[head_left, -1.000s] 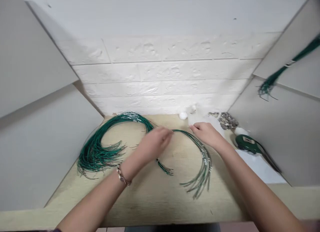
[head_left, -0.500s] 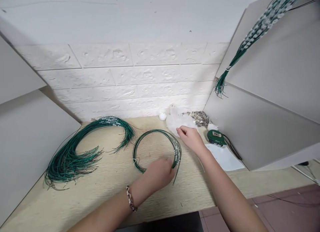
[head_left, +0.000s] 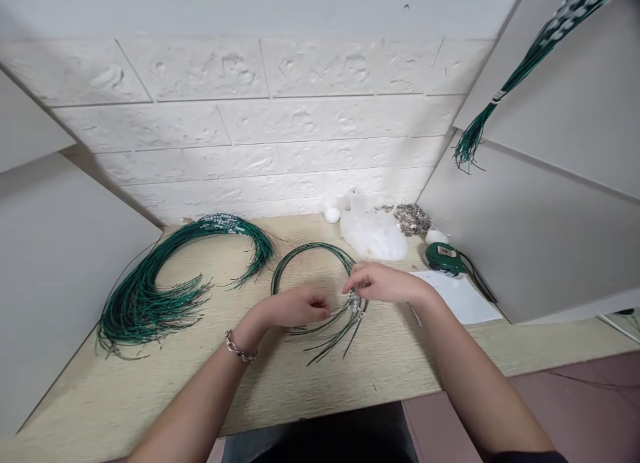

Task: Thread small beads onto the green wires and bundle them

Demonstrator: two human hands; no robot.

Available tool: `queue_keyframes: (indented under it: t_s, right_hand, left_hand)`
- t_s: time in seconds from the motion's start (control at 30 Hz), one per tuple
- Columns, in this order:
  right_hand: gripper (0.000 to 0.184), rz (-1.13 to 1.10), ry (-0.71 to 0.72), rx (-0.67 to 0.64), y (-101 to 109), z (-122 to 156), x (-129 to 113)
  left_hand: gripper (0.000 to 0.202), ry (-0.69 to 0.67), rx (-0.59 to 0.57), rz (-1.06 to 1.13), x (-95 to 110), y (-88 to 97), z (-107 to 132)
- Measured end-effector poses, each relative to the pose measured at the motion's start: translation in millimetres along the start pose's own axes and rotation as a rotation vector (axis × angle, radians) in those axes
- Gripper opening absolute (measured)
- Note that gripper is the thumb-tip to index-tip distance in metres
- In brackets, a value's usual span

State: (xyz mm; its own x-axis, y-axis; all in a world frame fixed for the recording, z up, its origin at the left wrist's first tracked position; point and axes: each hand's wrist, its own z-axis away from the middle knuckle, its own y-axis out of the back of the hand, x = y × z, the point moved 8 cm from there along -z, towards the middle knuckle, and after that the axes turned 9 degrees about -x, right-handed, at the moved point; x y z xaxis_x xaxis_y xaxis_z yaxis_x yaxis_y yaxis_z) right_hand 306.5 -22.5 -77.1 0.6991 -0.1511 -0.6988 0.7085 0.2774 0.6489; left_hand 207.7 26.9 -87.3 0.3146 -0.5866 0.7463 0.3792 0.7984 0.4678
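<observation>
A small bundle of green wires (head_left: 305, 256) lies curled into a ring on the wooden tabletop (head_left: 150, 390), its loose ends crossing near the front. My left hand (head_left: 295, 308), with a bracelet on the wrist, is closed on the wires at the ring's lower left. My right hand (head_left: 383, 284) pinches the wires at the ring's right side, where small white beads sit. A larger bundle of green wires (head_left: 165, 286) lies in an arc to the left, untouched.
A white fluffy heap (head_left: 373, 235), a pile of silvery bits (head_left: 413, 220) and a green tape dispenser (head_left: 443, 258) stand at the back right, with a white sheet (head_left: 463, 302) beside them. Another green wire bundle (head_left: 520, 63) hangs on the right panel. Grey panels flank both sides.
The small bundle went from an open arc to a closed ring. My left hand moved toward me and left along it; my right hand came down onto the beaded side.
</observation>
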Motion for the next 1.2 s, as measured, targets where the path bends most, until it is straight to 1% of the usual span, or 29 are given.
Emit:
queue_keyframes:
  t_s: [0.1,0.17,0.23,0.4,0.5,0.6,0.67,0.73,0.83,0.9,0.97,1.0,1.07,1.13,1.2]
  right_hand:
    - [0.031,0.024,-0.014,0.011,0.9,0.8,-0.5]
    - [0.028,0.015,0.002,0.000,0.9,1.4,-2.4]
    - [0.022,0.010,0.015,0.017,3.1,1.7,-3.1]
    - [0.011,0.005,0.059,0.173,16.3,2.6,-4.1]
    - [0.009,-0.070,0.080,0.172,16.2,2.2,-5.8]
    - [0.010,-0.235,0.021,0.137,12.1,0.7,-0.7]
    - [0.013,-0.350,-0.001,0.161,12.5,0.0,2.8]
    - [0.016,-0.454,0.018,0.232,16.6,-0.6,4.8]
    - [0.020,-0.617,0.069,0.382,25.3,-2.6,6.4]
    - [0.022,-0.729,0.116,0.483,30.0,-5.8,3.3]
    - [0.024,-0.850,0.184,0.545,31.7,-11.7,-6.3]
    - [0.024,-0.911,0.225,0.548,31.1,-15.9,-13.9]
    - [0.024,-1.032,0.295,0.502,27.7,-25.7,-32.2]
    - [0.025,-1.145,0.332,0.447,24.3,-33.9,-49.0]
    - [0.026,-1.234,0.343,0.429,23.2,-38.7,-59.5]
  left_hand:
    - [0.015,0.002,-0.010,0.059,-5.4,1.2,-0.1]
    - [0.017,-0.008,-0.030,0.118,-7.8,1.5,0.1]
    - [0.018,-0.013,-0.057,0.190,-9.9,1.9,1.3]
    - [0.024,0.011,-0.128,0.364,-11.8,3.2,9.4]
    - [0.027,0.019,-0.133,0.402,-11.8,6.8,15.0]
    - [0.032,0.006,-0.105,0.397,-14.0,13.8,19.3]
    - [0.038,-0.033,-0.035,0.401,-14.9,22.7,21.2]
    - [0.042,-0.064,0.077,0.447,-16.9,33.2,22.4]
    - [0.033,-0.108,0.298,0.521,-19.0,48.5,23.9]
    - [0.035,-0.161,0.436,0.518,-15.9,55.6,25.4]
    - [0.041,-0.218,0.521,0.504,-10.6,58.5,26.0]
    - [0.043,-0.250,0.544,0.504,-7.7,58.8,25.9]
    - [0.042,-0.323,0.568,0.505,-1.3,58.8,25.7]
    - [0.032,-0.383,0.600,0.501,2.8,60.0,26.8]
    - [0.026,-0.405,0.668,0.503,1.8,63.0,29.3]
